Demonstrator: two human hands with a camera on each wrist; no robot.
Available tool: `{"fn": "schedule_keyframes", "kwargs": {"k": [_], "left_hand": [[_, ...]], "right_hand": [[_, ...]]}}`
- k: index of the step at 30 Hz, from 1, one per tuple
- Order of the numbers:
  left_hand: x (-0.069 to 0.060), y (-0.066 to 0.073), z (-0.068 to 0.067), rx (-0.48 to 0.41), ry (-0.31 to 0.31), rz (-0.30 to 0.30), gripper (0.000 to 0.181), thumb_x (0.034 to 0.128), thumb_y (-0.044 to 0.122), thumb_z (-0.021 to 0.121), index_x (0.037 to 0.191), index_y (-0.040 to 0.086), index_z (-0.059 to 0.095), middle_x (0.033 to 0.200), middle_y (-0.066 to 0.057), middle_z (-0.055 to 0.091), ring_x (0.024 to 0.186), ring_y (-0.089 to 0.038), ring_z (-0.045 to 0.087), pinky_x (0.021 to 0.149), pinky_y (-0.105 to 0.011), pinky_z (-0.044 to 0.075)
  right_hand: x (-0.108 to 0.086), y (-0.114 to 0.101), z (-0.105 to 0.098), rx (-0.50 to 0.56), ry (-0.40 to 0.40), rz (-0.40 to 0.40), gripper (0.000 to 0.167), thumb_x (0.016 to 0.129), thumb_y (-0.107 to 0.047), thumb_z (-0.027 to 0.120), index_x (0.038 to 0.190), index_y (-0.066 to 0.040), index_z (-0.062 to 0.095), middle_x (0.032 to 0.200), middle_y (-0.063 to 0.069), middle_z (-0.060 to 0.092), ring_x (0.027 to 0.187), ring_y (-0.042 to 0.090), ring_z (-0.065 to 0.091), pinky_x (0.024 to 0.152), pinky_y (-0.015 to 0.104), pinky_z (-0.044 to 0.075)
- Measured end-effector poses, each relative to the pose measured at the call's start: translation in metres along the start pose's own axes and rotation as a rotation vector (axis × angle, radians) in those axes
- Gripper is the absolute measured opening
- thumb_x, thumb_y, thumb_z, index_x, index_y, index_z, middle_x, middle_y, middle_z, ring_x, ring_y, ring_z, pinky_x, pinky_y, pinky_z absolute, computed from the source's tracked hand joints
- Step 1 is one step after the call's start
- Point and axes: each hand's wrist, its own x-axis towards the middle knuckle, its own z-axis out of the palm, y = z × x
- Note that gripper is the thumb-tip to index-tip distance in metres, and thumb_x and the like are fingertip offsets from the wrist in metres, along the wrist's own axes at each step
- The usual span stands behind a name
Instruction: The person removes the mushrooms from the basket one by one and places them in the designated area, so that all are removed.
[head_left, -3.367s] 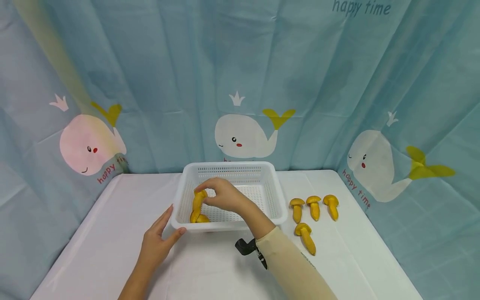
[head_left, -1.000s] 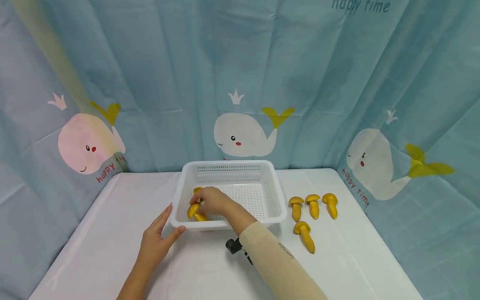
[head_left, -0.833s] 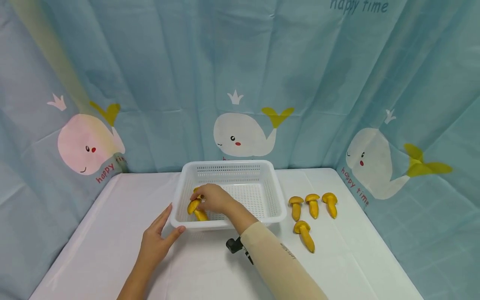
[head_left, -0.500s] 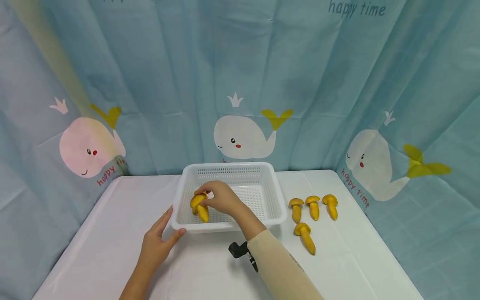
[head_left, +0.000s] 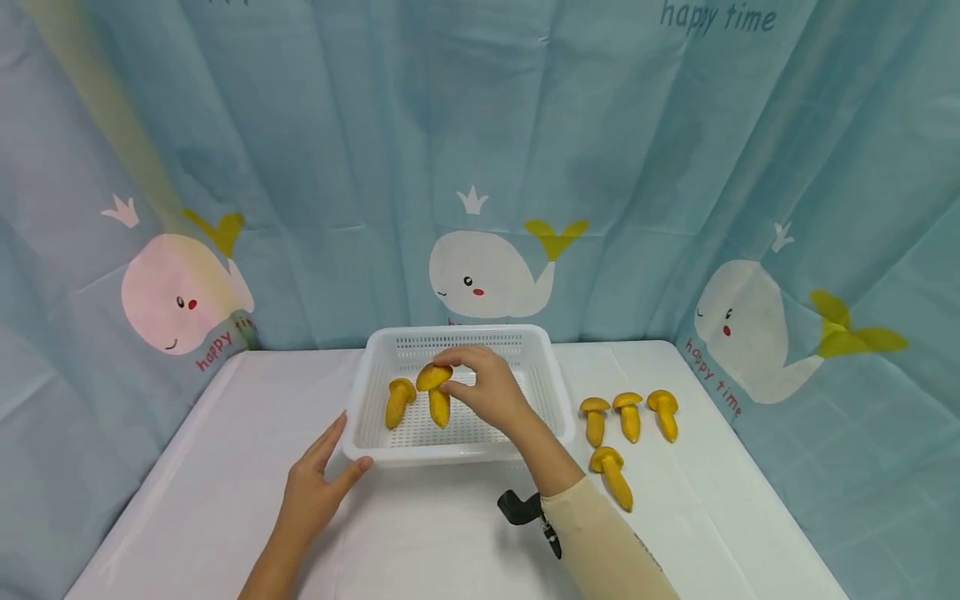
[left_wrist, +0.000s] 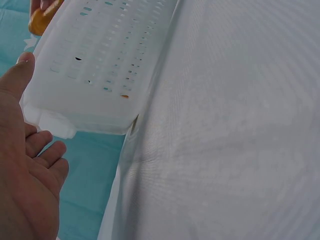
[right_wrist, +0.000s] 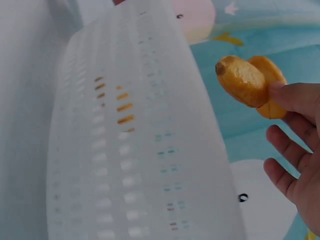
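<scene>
My right hand (head_left: 491, 392) pinches a yellow mushroom (head_left: 438, 407) by its cap between thumb and fingers, with the stem hanging down. It is above the left-middle part of a white plastic basket (head_left: 480, 454). In the right wrist view the held mushroom (right_wrist: 242, 82) shows above the basket's rim. A second yellow mushroom (head_left: 397, 408) lies inside, near the basket's left wall, cap toward the back. At the front left corner my left hand (head_left: 315, 487) rests against the basket, fingers along the left side and thumb (left_wrist: 20, 75) at the front rim.
On the white tabletop (head_left: 450, 533), right of the basket, lie several more yellow mushrooms: a row at the back and one mushroom (head_left: 615, 479) nearer the front. A blue curtain (head_left: 360, 208) with whale prints encloses the table's back and sides.
My right hand now holds the mushroom clear of the one lying at the basket's left, having moved right and slightly up. My left hand has stayed at the corner.
</scene>
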Motion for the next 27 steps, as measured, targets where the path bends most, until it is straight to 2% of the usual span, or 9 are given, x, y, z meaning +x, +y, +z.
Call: {"fn": "schedule_keyframes", "kwargs": {"k": [4, 12, 16, 21, 27], "left_hand": [[0.000, 0.000, 0.000, -0.013, 0.003, 0.008, 0.086, 0.0868, 0.036, 0.083, 0.159, 0.021, 0.039, 0.162, -0.006, 0.040, 0.145, -0.040, 0.043, 0.108, -0.062, 0.044], [-0.001, -0.004, 0.000, 0.007, 0.008, 0.027, 0.086, 0.0873, 0.033, 0.083, 0.160, 0.024, 0.038, 0.162, -0.003, 0.041, 0.146, -0.036, 0.044, 0.110, -0.055, 0.043], [-0.001, -0.005, 0.000, 0.005, 0.014, 0.034, 0.086, 0.0869, 0.033, 0.084, 0.159, 0.023, 0.039, 0.161, -0.003, 0.041, 0.146, -0.037, 0.044, 0.108, -0.056, 0.044], [0.000, -0.006, 0.001, -0.002, 0.014, 0.031, 0.086, 0.0871, 0.032, 0.084, 0.159, 0.024, 0.039, 0.161, -0.001, 0.041, 0.146, -0.036, 0.043, 0.109, -0.057, 0.043], [0.000, -0.005, 0.002, -0.006, 0.017, 0.040, 0.086, 0.0868, 0.028, 0.084, 0.159, 0.027, 0.038, 0.161, -0.002, 0.041, 0.146, -0.037, 0.043, 0.109, -0.057, 0.044]], "right_hand": [[-0.012, -0.001, -0.021, 0.022, 0.055, -0.009, 0.032, 0.088, -0.015, 0.083, 0.119, -0.021, 0.076, 0.124, -0.010, 0.071, 0.120, 0.013, 0.061, 0.107, 0.038, 0.051], [-0.045, 0.009, -0.059, 0.055, 0.119, -0.032, 0.034, 0.088, -0.017, 0.083, 0.120, -0.024, 0.075, 0.125, -0.012, 0.070, 0.122, 0.012, 0.059, 0.106, 0.039, 0.053], [-0.061, 0.016, -0.077, 0.056, 0.132, -0.035, 0.035, 0.087, -0.015, 0.083, 0.121, -0.024, 0.075, 0.126, -0.012, 0.070, 0.122, 0.011, 0.059, 0.107, 0.038, 0.052], [-0.083, 0.026, -0.095, 0.045, 0.127, -0.011, 0.037, 0.088, -0.015, 0.082, 0.122, -0.027, 0.074, 0.127, -0.013, 0.069, 0.123, 0.011, 0.059, 0.108, 0.027, 0.049], [-0.110, 0.038, -0.111, 0.030, 0.167, 0.050, 0.036, 0.088, -0.013, 0.082, 0.121, -0.024, 0.075, 0.127, -0.008, 0.071, 0.122, 0.012, 0.059, 0.103, 0.012, 0.046]]}}
